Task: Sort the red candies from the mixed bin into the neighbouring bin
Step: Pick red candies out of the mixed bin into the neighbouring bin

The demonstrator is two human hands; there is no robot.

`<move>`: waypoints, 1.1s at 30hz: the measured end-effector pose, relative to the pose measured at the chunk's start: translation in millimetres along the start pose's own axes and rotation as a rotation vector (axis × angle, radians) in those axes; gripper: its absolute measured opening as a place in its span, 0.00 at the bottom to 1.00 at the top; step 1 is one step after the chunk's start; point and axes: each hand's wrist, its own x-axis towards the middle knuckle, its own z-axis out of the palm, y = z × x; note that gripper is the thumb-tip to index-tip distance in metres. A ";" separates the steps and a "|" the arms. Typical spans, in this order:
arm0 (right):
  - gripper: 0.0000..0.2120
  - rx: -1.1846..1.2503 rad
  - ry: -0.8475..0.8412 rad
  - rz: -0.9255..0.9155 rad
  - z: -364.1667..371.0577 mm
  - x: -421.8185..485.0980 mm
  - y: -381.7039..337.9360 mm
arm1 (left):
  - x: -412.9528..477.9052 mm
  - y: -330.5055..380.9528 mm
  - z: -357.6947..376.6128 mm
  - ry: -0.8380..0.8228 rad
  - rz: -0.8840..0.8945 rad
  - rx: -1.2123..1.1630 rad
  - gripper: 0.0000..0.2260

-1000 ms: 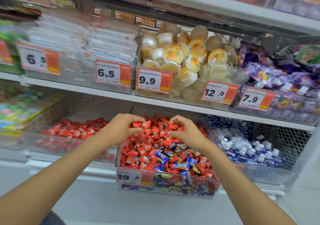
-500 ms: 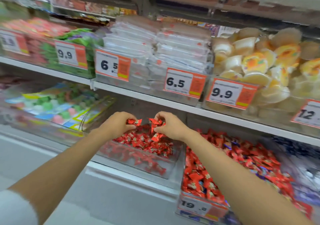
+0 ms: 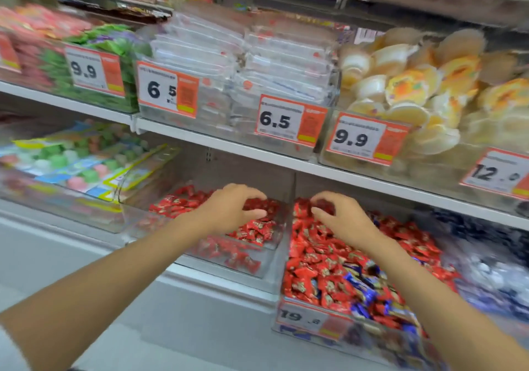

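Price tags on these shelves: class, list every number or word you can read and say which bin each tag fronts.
"9.9": tag on the green packets bin.
"6 5": tag on the clear packets bin.
"6.5": tag on the next clear packets bin.
"9.9": tag on the jelly cups bin.
"12.0": tag, further right.
"19.8": tag on the mixed candy bin.
Small print, orange panels and candy wrappers: too blurred.

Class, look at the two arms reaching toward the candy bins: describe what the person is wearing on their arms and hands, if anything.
Both forearms are bare from the lower frame edge to the wrist. The left hand and right hand wear no gloves; no rings, watch or bracelet are visible, though the picture is slightly blurred. At the bottom left corner a pale patch may be a short sleeve's edge, too little to be sure.
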 end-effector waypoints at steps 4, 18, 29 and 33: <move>0.09 0.025 -0.009 0.083 -34.7 -61.6 47.2 | 3.3 94.3 19.2 0.032 0.184 -0.035 0.17; 0.07 0.218 -0.030 0.178 -60.3 -108.9 106.2 | 13.0 136.8 72.7 -0.272 0.236 0.224 0.17; 0.29 0.013 -0.464 0.103 -8.5 -50.9 90.7 | 24.4 137.0 64.2 -0.065 0.114 -0.031 0.11; 0.15 0.157 -0.444 0.102 -14.3 -50.7 93.4 | 26.7 137.3 66.2 -0.102 0.138 -0.027 0.12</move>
